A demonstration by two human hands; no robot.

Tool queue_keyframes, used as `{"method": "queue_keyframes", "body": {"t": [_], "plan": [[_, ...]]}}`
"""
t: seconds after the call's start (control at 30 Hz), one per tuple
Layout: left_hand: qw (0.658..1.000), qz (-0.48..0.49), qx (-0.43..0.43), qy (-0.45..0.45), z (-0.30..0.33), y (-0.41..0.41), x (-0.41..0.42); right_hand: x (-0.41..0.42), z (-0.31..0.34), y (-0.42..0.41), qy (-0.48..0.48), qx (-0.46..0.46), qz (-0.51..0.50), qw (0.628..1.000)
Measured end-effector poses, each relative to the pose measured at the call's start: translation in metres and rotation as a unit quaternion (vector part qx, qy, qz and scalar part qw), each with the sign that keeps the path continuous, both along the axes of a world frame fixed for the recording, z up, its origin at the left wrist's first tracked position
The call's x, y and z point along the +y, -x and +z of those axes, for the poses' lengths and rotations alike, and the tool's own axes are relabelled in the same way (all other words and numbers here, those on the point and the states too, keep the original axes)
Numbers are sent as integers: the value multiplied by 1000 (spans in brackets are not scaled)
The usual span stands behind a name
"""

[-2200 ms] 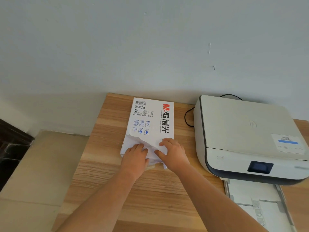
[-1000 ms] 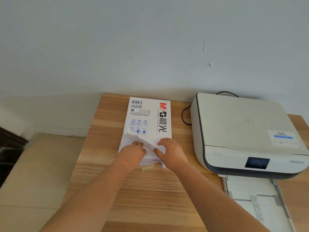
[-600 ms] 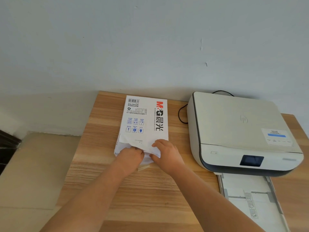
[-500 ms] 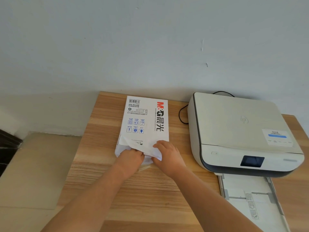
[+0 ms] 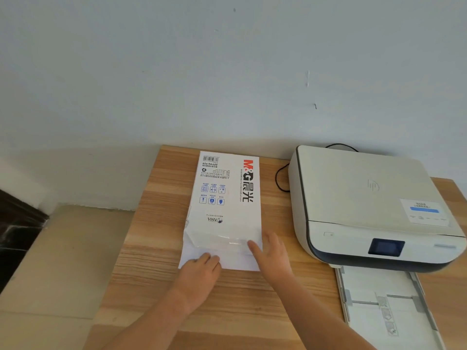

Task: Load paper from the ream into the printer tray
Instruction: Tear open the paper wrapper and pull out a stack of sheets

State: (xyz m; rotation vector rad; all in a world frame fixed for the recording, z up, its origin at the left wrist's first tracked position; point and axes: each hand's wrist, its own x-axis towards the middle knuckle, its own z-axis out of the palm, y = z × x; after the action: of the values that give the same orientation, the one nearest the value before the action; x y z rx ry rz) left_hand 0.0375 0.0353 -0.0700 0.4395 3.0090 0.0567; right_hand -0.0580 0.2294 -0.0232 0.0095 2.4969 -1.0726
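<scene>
A white paper ream point(image 5: 227, 190) with red and black print lies lengthwise on the wooden table point(image 5: 151, 248). Its wrapper flap point(image 5: 225, 251) at the near end is folded out flat toward me. My left hand point(image 5: 199, 271) rests on the flap's near edge with its fingers curled on it. My right hand point(image 5: 271, 251) lies flat with fingers spread on the ream's near right corner. The white printer point(image 5: 364, 195) stands to the right of the ream. Its paper tray point(image 5: 389, 309) is pulled out toward me and holds no sheets.
A black cable point(image 5: 280, 178) loops between ream and printer. The wall runs right behind the table. Left of the table edge lies beige floor point(image 5: 50, 261), with a dark object at the far left.
The crumpled wrapper end that both hands gripped is now spread out flat toward me. My right hand has let go and opened, shifting to the right corner. My view moved closer.
</scene>
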Motion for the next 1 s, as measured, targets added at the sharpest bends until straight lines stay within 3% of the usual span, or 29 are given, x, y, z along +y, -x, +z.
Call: {"method": "queue_keyframes", "body": {"t": [0.13,0.27,0.4,0.5,0.67,0.73,0.9,1.0], "plan": [[1000,1,15,-22,3,-15,4,2,-9,-11,44,-192,-141,970],[997,22,48,-50,17,-14,4,-4,-11,-14,175,-285,-274,902],[984,129,20,-123,34,-17,-6,-7,-6,-17,216,-297,-289,884],[949,248,-43,-188,40,-14,-19,-8,-6,-20,228,-286,-289,885],[910,335,-85,-231,36,-9,-40,-7,-7,-26,247,-271,-315,875],[882,374,-100,-270,35,-8,-44,-6,-8,-30,242,-269,-314,878],[754,435,-173,-461,35,-11,-49,2,-4,-43,207,-256,-289,899],[721,433,-198,-504,31,-13,-51,6,-5,-53,203,-254,-279,904]]}}
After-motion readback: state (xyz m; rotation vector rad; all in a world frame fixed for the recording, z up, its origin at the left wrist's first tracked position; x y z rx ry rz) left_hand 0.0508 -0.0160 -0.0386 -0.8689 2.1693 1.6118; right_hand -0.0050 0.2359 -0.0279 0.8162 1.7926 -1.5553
